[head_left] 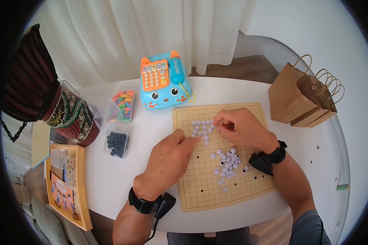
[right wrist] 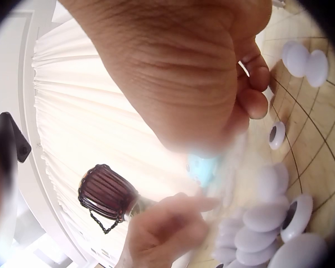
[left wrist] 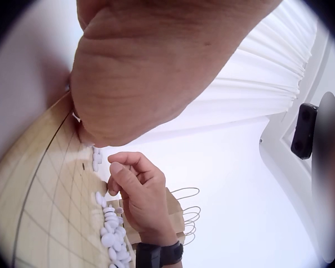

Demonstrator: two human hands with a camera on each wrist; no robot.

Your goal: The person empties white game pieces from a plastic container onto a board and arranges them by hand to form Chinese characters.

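Observation:
On the wooden grid board (head_left: 192, 179), small white pieces (head_left: 206, 137) form a group near the top, with a loose pile of white pieces (head_left: 231, 163) lower down. The left hand (head_left: 165, 157) lies over the board's left edge, its fingertips at the left end of the group. At the group's right end is the right hand (head_left: 243, 128), its bent index finger touching or beside a piece; its thumb hangs below. In the left wrist view the right hand (left wrist: 139, 195) has loosely bent fingers. The right wrist view shows the left hand (right wrist: 167, 229) blurred, one finger extended.
A blue toy phone (head_left: 163, 96) stands behind the board. Left are a box of colourful pieces (head_left: 129, 116), a box of dark pieces (head_left: 116, 144), a drum (head_left: 71, 110) and a wooden tray (head_left: 82, 183). Paper bags (head_left: 290, 96) stand at the right.

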